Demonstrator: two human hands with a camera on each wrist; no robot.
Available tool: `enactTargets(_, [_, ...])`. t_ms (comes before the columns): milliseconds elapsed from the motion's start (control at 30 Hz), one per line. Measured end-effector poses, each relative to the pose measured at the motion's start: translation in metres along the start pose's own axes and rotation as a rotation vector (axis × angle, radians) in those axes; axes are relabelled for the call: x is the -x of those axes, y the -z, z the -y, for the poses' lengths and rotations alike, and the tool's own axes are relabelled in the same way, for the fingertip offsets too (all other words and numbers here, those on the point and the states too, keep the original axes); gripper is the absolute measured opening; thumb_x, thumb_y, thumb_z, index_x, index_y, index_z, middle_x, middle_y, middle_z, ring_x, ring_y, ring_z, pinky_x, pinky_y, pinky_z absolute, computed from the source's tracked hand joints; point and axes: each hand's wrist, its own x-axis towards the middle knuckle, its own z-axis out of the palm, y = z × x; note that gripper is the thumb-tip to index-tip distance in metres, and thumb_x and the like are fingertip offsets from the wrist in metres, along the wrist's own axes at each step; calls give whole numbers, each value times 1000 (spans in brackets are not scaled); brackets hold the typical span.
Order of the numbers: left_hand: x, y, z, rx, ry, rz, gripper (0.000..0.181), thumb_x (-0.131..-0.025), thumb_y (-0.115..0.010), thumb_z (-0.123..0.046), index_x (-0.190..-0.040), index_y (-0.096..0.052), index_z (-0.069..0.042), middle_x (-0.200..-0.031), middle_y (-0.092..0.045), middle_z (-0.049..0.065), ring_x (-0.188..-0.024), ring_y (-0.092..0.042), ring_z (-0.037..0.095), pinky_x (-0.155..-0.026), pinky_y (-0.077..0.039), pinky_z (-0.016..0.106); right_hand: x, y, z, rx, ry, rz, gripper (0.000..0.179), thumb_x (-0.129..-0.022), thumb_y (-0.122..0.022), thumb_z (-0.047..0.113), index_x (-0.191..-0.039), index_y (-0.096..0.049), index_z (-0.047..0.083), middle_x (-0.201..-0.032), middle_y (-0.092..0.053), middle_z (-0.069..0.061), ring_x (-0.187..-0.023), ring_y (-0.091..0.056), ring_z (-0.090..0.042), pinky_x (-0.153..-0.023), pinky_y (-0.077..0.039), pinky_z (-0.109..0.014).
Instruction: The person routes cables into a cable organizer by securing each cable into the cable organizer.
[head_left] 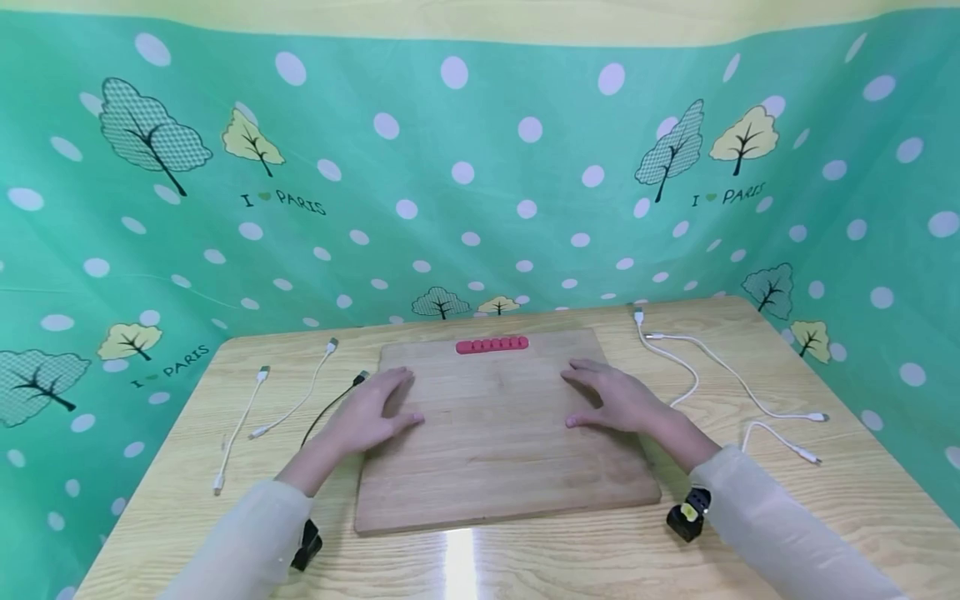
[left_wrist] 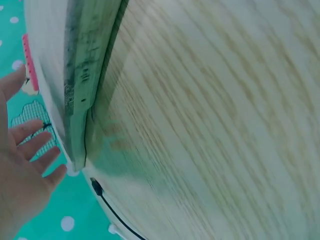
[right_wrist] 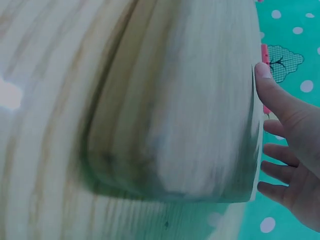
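A wooden board (head_left: 487, 450) lies flat on the table, and a red strip with a row of notches (head_left: 492, 344) sits near its far edge. Over the board's left side is my left hand (head_left: 375, 408), fingers relaxed and spread, with nothing in it. My right hand (head_left: 615, 396) is over the right side in a similar pose, thumb and fingers apart and holding nothing. In the left wrist view the left hand (left_wrist: 25, 170) shows loose, straight fingers beside the board's edge (left_wrist: 80, 75). The right wrist view shows the right hand's thumb (right_wrist: 267, 82) close over the board (right_wrist: 205, 110).
Left of the board lie two white cables (head_left: 242, 429) and a black cable (head_left: 326, 408) whose plug is near the left hand. To the right are several white cables (head_left: 720, 358). A green dotted curtain (head_left: 480, 167) hangs behind and beside the wooden table (head_left: 187, 542).
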Motion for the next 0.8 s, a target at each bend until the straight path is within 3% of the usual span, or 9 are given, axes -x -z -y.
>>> enactTargets(200, [1, 10, 8, 46, 110, -58, 66, -90, -64, -35, -140, -43, 1, -144, -45, 26, -135, -40, 46, -113, -33, 58, -3, 2, 5, -2, 26, -47, 71, -75, -77, 44, -132, -57, 6, -140, -53, -20, -129, -51, -38, -109, -41, -52])
enactTargets(500, [-6, 25, 25, 40, 251, -54, 55, -94, -57, -24, -139, -43, 4, -143, -45, 28, -133, -40, 47, -108, -39, 60, -8, 3, 14, -43, 48, -70, 65, -78, -77, 39, -129, -58, 5, -132, -61, -16, -123, -57, -34, -107, -45, -49])
enactTargets(800, [-13, 35, 42, -19, 303, -12, 43, -92, -58, -15, -129, -53, 7, -127, -58, 31, -116, -56, 47, -93, -51, 55, -13, 3, 20, -80, 65, -84, 60, -79, -77, 33, -128, -59, 4, -129, -63, -16, -121, -59, -33, -105, -47, -48])
